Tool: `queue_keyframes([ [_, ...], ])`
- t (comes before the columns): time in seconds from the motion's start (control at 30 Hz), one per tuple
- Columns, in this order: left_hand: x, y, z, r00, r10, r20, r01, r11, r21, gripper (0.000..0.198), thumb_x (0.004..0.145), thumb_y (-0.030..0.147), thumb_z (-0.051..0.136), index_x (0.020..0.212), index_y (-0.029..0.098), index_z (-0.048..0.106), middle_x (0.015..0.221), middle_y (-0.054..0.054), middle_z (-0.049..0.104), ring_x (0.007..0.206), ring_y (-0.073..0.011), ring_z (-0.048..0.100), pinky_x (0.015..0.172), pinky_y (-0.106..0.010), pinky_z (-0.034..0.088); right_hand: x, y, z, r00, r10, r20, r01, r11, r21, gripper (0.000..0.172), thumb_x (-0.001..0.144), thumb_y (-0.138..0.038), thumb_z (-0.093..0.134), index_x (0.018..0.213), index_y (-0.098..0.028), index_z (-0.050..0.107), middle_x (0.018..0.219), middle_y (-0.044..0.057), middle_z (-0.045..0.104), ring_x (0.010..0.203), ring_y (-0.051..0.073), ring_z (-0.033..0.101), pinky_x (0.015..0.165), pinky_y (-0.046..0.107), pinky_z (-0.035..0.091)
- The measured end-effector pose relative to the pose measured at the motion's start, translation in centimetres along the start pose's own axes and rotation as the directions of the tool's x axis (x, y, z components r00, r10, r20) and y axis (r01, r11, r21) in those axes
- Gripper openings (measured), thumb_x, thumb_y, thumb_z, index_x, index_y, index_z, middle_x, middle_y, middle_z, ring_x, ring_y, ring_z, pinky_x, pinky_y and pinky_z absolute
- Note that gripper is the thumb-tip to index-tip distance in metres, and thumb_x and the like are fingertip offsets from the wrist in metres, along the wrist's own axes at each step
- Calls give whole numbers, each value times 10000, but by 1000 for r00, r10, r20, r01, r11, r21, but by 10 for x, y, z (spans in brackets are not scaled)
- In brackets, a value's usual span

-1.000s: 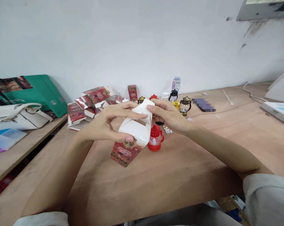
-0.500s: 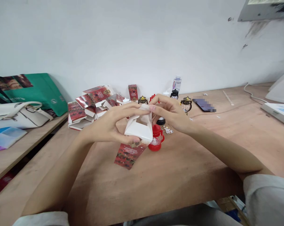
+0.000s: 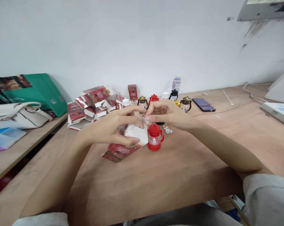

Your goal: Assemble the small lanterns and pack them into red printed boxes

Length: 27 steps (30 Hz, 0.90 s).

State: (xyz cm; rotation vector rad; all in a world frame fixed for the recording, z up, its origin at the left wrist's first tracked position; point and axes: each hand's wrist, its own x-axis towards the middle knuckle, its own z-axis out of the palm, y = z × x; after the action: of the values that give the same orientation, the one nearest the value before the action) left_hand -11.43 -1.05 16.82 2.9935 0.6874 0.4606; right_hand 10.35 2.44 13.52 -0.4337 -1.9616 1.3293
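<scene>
A red printed cardboard box (image 3: 123,151) with white end flaps is held tilted above the table. My left hand (image 3: 116,127) wraps around it, thumb on the near side and fingers over the white end. At that end, the thumb and forefinger of my right hand (image 3: 164,115) pinch a white flap. Just right of the box, a small red lantern (image 3: 155,138) stands upright on the table. Behind my right hand lies a little flat charm-like piece (image 3: 168,130). My hands partly hide the flaps.
Red printed boxes (image 3: 95,97) are heaped at the back left. Behind my hands stand several small lanterns (image 3: 185,104), one upright red box (image 3: 132,93) and a bottle (image 3: 176,82). A phone (image 3: 203,104) lies right. A white handbag (image 3: 22,116) and green bag (image 3: 48,91) sit far left.
The box has tilted further, its lower end swinging left and up. The white end flaps have folded inward, covering the opening. My right hand has moved slightly down and left.
</scene>
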Motion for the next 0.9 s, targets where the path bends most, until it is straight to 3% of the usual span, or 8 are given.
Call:
queue_keyframes([
  [0.17, -2, -2, 0, 1000, -23, -7, 23, 1000, 17, 199, 787, 295, 658, 966, 215, 693, 1352, -103, 494, 1158, -228, 546, 960, -343, 468, 0, 3, 2, 999, -12, 32, 15, 998, -66, 158, 744, -269, 710, 697, -145, 625, 835, 28, 658, 781, 112, 613, 762, 290, 504],
  [0.33, -4, -4, 1, 989, -63, -133, 64, 998, 4, 255, 749, 341, 706, 950, 204, 628, 1346, -118, 495, 1190, -245, 518, 949, -368, 467, -1, 8, 7, 990, -132, -58, 117, 972, -206, 184, 733, -294, 717, 786, -157, 606, 858, 22, 649, 783, 121, 614, 731, 283, 529],
  [0.5, -6, -2, 0, 963, -138, -233, 127, 990, -60, 438, 678, 396, 759, 966, 195, 496, 1292, -129, 519, 1198, -248, 513, 878, -338, 494, -4, 11, 11, 955, -292, -40, 241, 851, -467, 216, 794, -268, 650, 962, -173, 554, 970, 30, 642, 853, 119, 618, 767, 269, 536],
  [0.77, -5, 2, -1, 972, -154, -175, 142, 987, -78, 425, 680, 427, 752, 898, 195, 470, 1248, -106, 548, 1165, -234, 526, 869, -323, 480, -8, 7, 14, 953, -304, 11, 255, 779, -573, 344, 758, -294, 683, 1038, -181, 519, 984, 33, 662, 846, 128, 652, 751, 248, 543],
  [0.9, -5, 4, 0, 969, -200, -142, 188, 978, -93, 431, 693, 469, 729, 913, 192, 483, 1258, -106, 545, 1111, -230, 558, 846, -307, 482, -9, 7, 17, 938, -345, 2, 256, 691, -676, 330, 755, -265, 653, 1035, -175, 505, 924, 34, 676, 794, 142, 661, 710, 255, 524],
])
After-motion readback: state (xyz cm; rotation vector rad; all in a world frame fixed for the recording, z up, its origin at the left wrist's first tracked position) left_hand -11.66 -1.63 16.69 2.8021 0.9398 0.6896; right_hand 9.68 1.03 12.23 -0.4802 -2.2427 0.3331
